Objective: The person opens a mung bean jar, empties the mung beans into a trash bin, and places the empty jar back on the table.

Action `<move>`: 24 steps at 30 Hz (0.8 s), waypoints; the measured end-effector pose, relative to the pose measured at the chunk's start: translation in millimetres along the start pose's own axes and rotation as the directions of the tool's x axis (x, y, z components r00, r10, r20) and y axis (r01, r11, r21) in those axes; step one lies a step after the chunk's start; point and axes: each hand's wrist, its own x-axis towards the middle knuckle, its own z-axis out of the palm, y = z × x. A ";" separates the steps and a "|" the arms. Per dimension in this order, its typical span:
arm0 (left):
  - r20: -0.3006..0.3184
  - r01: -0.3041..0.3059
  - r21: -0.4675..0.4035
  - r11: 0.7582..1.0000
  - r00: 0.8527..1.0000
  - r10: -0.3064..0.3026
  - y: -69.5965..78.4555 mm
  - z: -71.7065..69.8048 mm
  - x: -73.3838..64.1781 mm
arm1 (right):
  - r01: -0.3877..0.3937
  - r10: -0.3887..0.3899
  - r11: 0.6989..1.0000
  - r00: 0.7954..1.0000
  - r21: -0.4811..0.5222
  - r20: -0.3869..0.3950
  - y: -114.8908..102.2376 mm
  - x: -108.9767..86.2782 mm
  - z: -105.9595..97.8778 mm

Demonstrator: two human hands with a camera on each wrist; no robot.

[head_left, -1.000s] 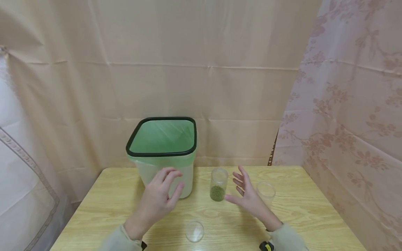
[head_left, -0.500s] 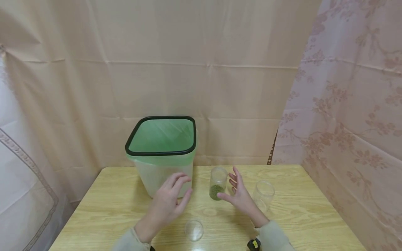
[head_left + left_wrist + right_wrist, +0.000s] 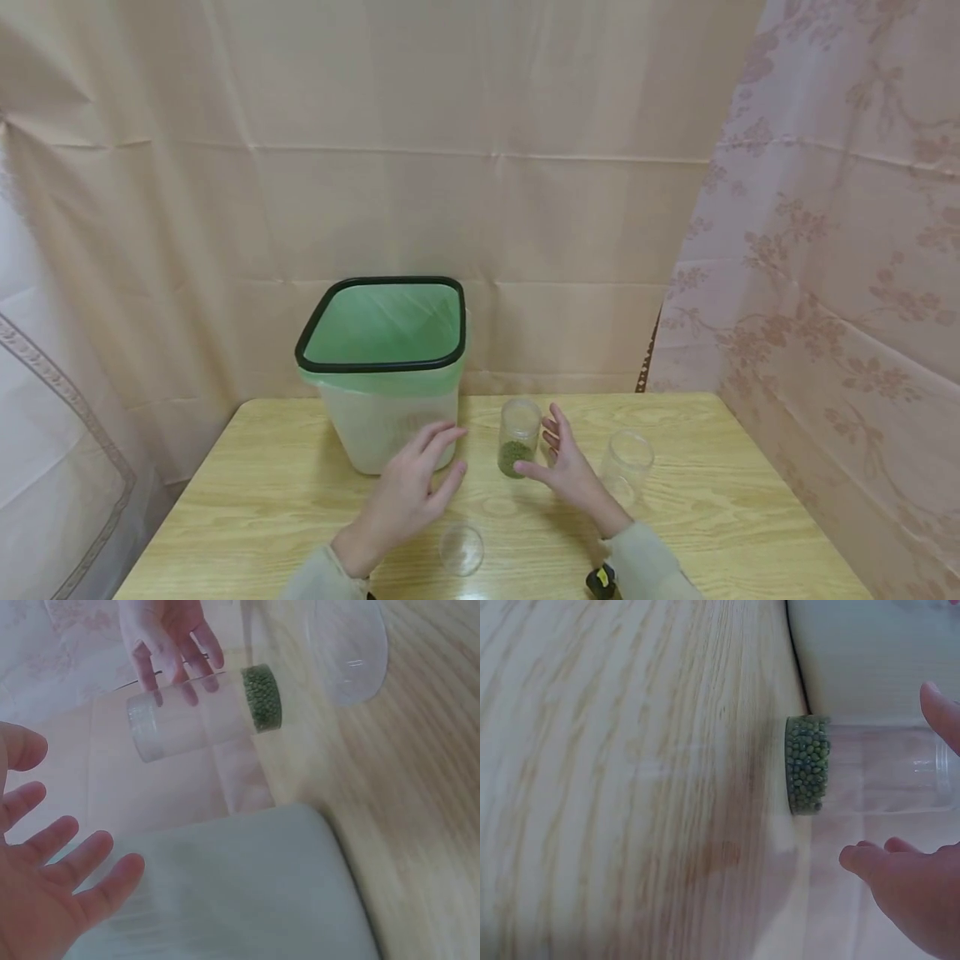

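Observation:
A clear jar (image 3: 519, 437) stands upright on the table, its bottom filled with small green beans (image 3: 808, 765) that look like mung beans. My right hand (image 3: 570, 475) is at the jar's right side, thumb and fingers spread about it. Contact with the jar cannot be made out. My left hand (image 3: 408, 492) hovers left of the jar, in front of the bin, fingers loosely bent and holding nothing. In the left wrist view the left hand (image 3: 52, 885) is apart from the jar (image 3: 195, 712). A clear round lid (image 3: 461, 550) lies flat between my forearms.
A pale bin (image 3: 397, 417) with a green liner and black rim stands at the back left of the wooden table (image 3: 712, 517). Right of my right hand is a second clear container (image 3: 628, 458). Curtains (image 3: 480, 208) hang behind and at the sides.
My right hand has moved left, closer to the bean jar. The left hand has shifted right toward the jar. Jar, lid and bin stay where they were.

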 end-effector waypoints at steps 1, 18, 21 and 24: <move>0.013 0.012 -0.015 1.000 1.000 -0.012 -0.5 1.1 -0.8 | -0.001 0.001 1.000 1.000 0.000 0.001 0.2 0.2 0.5; 0.230 0.242 -0.151 0.959 0.952 -0.204 -9.6 20.2 -8.8 | -0.024 0.025 1.000 0.999 -0.009 0.023 7.4 11.9 3.4; 0.251 0.263 -0.145 0.954 0.942 -0.222 -10.4 22.8 -9.4 | -0.004 0.005 1.000 0.999 -0.015 0.033 8.6 13.2 5.5; 0.271 0.276 -0.138 0.951 0.934 -0.232 -10.9 25.2 -10.4 | 0.011 -0.011 1.000 0.999 -0.008 0.043 10.4 14.8 8.0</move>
